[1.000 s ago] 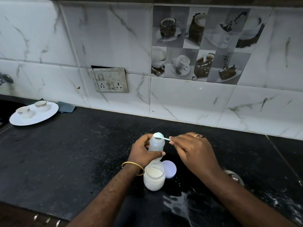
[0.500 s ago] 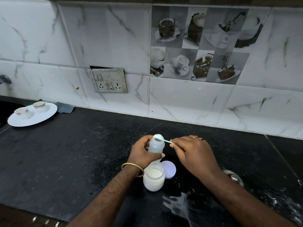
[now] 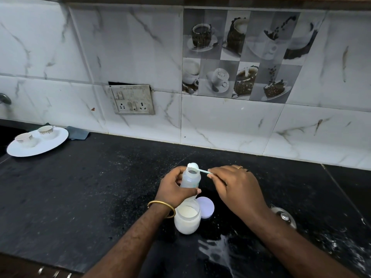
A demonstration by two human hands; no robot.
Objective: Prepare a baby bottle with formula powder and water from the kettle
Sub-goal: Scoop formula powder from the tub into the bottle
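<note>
Between the two hands, above the black counter [image 3: 80, 193], stands the baby bottle [image 3: 190, 180], uncapped and tilted slightly toward the left. Left hand [image 3: 173, 188] grasps the bottle body, fingers wrapped around it. Right hand [image 3: 239, 187] pinches the handle of a small scoop [image 3: 197, 169]; the scoop bowl sits at the bottle mouth, heaped with white powder. Directly below the left hand, an open formula jar [image 3: 187, 218] holds white powder. Its lid [image 3: 205, 207] lies flat just beside the jar, under the right hand. Far left of both hands, a white plate [image 3: 50, 146] carries two cups [image 3: 47, 131].
</note>
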